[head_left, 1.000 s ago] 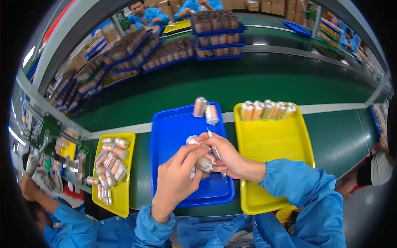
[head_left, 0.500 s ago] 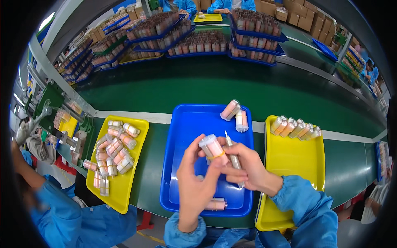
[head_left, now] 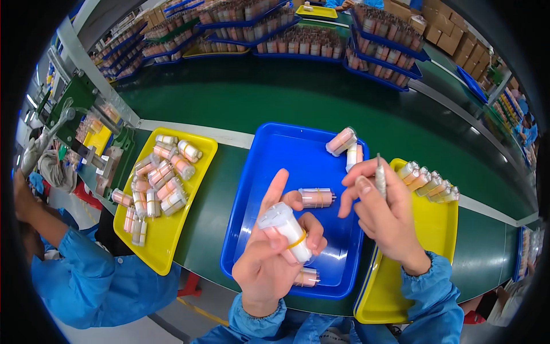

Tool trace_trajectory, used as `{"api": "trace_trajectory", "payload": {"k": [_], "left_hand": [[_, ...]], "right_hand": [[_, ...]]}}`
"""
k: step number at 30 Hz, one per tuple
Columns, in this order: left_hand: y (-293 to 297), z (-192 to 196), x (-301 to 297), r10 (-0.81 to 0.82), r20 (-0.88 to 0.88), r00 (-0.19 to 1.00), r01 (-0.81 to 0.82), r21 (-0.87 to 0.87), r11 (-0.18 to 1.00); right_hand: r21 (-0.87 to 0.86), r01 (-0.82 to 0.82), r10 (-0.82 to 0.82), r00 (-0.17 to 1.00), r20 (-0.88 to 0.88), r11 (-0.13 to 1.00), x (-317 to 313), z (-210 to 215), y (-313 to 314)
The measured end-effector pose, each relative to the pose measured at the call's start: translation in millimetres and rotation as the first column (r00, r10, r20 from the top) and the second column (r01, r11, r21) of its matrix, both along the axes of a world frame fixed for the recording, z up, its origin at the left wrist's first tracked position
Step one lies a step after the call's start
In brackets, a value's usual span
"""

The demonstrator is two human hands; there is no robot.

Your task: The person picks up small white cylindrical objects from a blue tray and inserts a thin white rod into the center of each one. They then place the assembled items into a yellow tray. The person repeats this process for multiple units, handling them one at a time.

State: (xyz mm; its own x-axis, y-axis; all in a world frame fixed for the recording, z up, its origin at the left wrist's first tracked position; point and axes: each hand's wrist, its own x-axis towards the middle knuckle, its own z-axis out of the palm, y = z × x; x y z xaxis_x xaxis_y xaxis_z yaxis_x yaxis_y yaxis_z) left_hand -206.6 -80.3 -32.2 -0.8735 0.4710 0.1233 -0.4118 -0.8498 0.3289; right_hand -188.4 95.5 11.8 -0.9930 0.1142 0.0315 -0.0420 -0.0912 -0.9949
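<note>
My left hand (head_left: pixel 260 272) grips a clear-capped cylinder (head_left: pixel 288 232) with a pink-and-white wrap and a yellow band, tilted above the blue tray (head_left: pixel 272 163). Its index finger points away from the cylinder. In my right hand (head_left: pixel 392 221), at the tray's right side, is a slim pen-like tool (head_left: pixel 380 179) with a thin dark tip pointing up. The two hands are apart. One banded pink cylinder (head_left: pixel 317 198) lies in the tray between them; another cylinder (head_left: pixel 307 278) is partly hidden near my left hand. Two more, including a pink one (head_left: pixel 342 141), rest at the far right corner.
A yellow tray (head_left: pixel 157 252) at left holds a loose pile of similar cylinders. At right, another yellow tray (head_left: pixel 438 229) has a row along its far end. Stacked trays of cylinders (head_left: pixel 384 49) stand across the green table (head_left: pixel 229 86). A co-worker's blue sleeve (head_left: pixel 94 264) is at left.
My hands have separated; the right one, with the tool, has moved right and away from the cylinder. The held cylinder has turned, showing more white. The view has shifted somewhat.
</note>
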Motion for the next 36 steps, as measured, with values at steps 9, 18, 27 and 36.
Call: {"api": "trace_trajectory", "payload": {"k": [9, 18, 27, 36], "left_hand": [[-5.0, -4.3, -0.8, -0.076, -0.23, 0.97, 0.006, -0.292, 0.956], [3.8, 2.6, 10.7, 0.008, -0.225, 0.974, -0.116, -0.472, 0.874], [8.9, -0.1, 12.2, 0.156, -0.514, 0.844, -0.505, -0.661, 0.555], [18.8, -15.4, 8.5, 0.324, -0.845, 0.426, -0.903, -0.372, 0.217]], "right_hand": [[0.2, -0.172, 0.184, 0.982, -0.043, 0.965, 5.8, 2.0, -0.8], [0.237, -0.203, 0.215, 0.976, -0.029, 0.95, 6.0, -9.3, -10.3], [0.265, -0.14, 0.17, 0.981, -0.093, 0.954, 12.1, 12.0, 7.2], [0.262, -0.249, 0.284, 0.953, -0.107, 0.932, 4.4, -12.3, -4.2]]}}
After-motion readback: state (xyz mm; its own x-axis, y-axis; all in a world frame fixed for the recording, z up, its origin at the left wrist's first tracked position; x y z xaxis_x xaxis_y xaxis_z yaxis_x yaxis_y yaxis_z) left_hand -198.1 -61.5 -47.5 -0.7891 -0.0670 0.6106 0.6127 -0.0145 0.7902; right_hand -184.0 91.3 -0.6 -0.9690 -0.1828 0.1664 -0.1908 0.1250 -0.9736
